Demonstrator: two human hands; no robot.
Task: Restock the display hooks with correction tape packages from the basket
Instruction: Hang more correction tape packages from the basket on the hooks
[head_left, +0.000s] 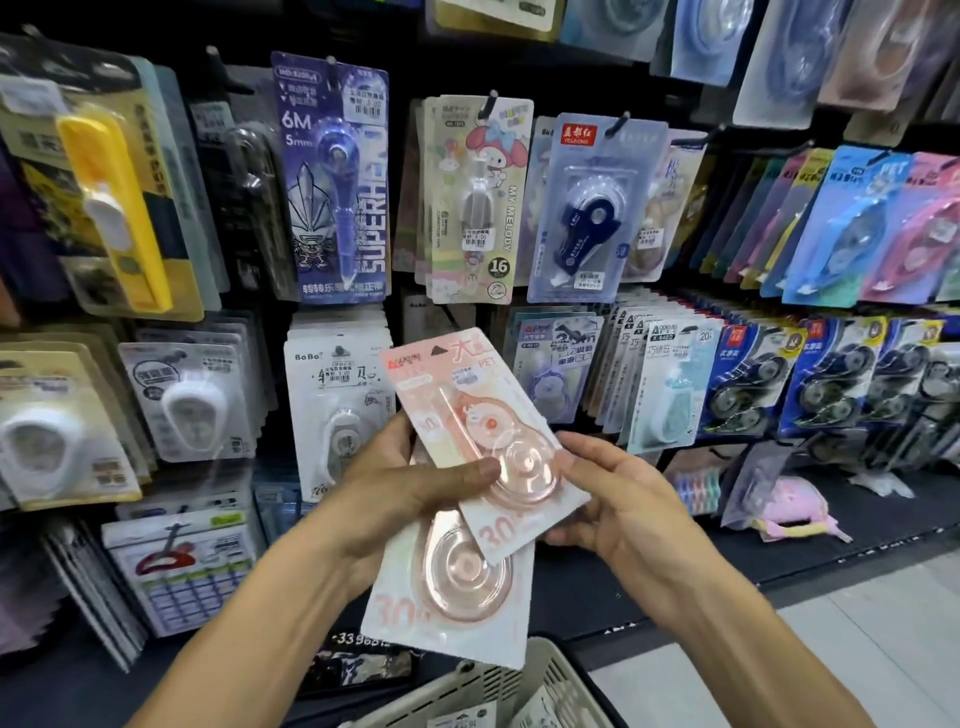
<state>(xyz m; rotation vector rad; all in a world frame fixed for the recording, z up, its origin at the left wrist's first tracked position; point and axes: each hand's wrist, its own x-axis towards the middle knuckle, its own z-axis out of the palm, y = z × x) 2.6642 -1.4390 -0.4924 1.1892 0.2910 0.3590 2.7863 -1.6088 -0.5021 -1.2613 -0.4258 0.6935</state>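
Two pink correction tape packages are held in front of the display wall. The upper package (470, 415) tilts left, its hang hole at the top. The lower package (452, 587) sits behind and below it. My left hand (410, 483) grips both, thumb pressed on the upper package's clear blister. My right hand (618, 499) holds the upper package's right edge with its fingers behind the card. The beige basket (498, 686) is at the bottom, with more packages inside.
Hooks carry many hanging packages: a purple 6M card (332, 176), a My Melody card (475, 197), a navy tape card (592, 208), white BoBo cards (337, 395). A dark gap (441, 317) lies behind the pink packages. A light floor (857, 649) is at the right.
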